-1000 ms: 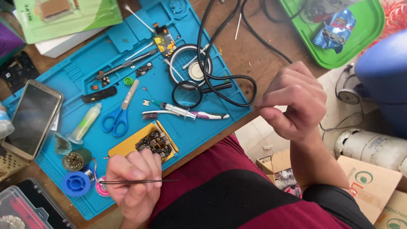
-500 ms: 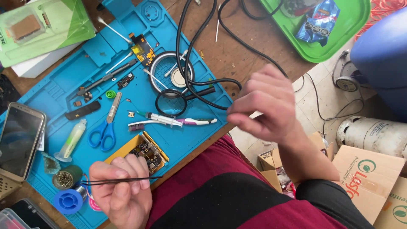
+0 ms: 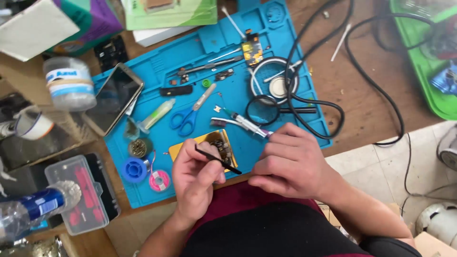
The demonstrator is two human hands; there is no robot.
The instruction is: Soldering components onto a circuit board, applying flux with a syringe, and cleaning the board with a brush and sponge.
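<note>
My left hand (image 3: pixel 195 178) grips black tweezers (image 3: pixel 218 160) at the near edge of the blue work mat (image 3: pixel 228 90). Their tip points right, toward my right hand (image 3: pixel 293 164), which rests curled on the mat edge beside it. Just behind both hands lies a small circuit board on a yellow holder (image 3: pixel 214 143). A purple-tipped syringe tube (image 3: pixel 247 124) lies against the right hand's fingers; whether the fingers hold anything is unclear.
On the mat lie blue scissors (image 3: pixel 188 114), solder spools (image 3: pixel 143 166), black cables (image 3: pixel 304 95) and small parts. A phone (image 3: pixel 114 97) lies at the mat's left edge, a clear box (image 3: pixel 81 192) and jars further left. A green tray (image 3: pixel 423 52) sits far right.
My right hand came down from the air at the right to the mat edge beside the left hand. The view shifted right, and the tweezers now tilt down toward the right hand.
</note>
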